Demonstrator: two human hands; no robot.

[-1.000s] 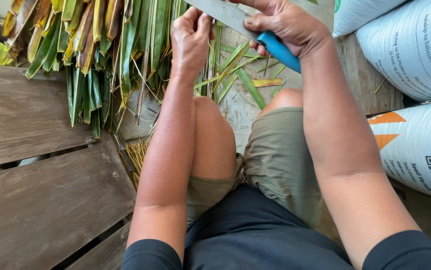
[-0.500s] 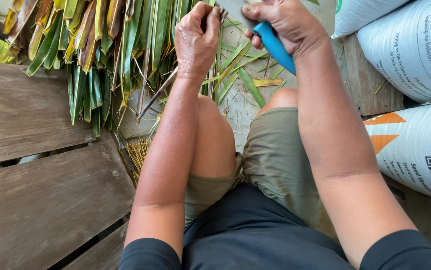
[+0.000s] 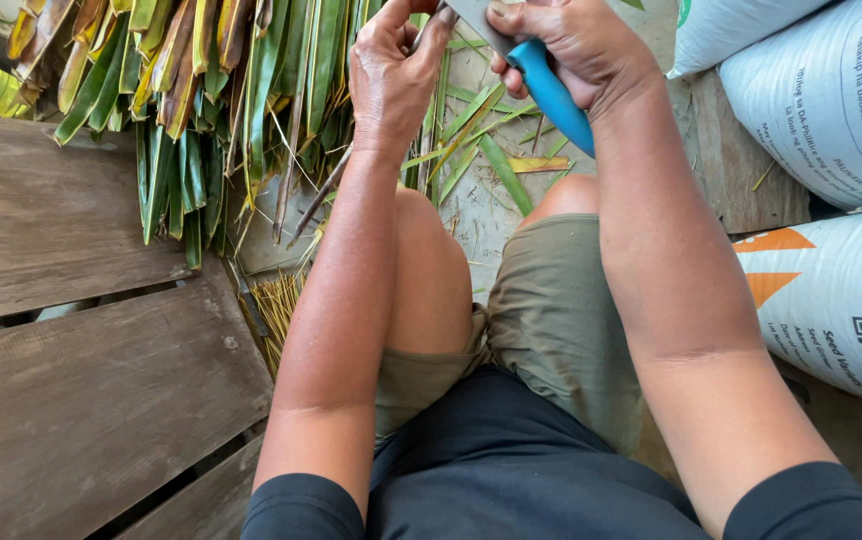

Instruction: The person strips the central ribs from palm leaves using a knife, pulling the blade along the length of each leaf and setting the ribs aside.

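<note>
Knife with blue plastic handle [image 3: 551,88], far centre: gripped in closed right hand [image 3: 571,45]. Thin brown leaf midrib [image 3: 326,190]: pinched in closed left hand [image 3: 391,70], blade touching. Green palm leaves [image 3: 201,90] far left.

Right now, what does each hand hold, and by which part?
The right hand grips a knife by its blue handle. The left hand pinches a thin leaf midrib near its upper end, against the blade.

Both forearms extended forward over the knees, left hand [image 3: 391,70] pinched shut, right hand [image 3: 569,45] fisted.
</note>
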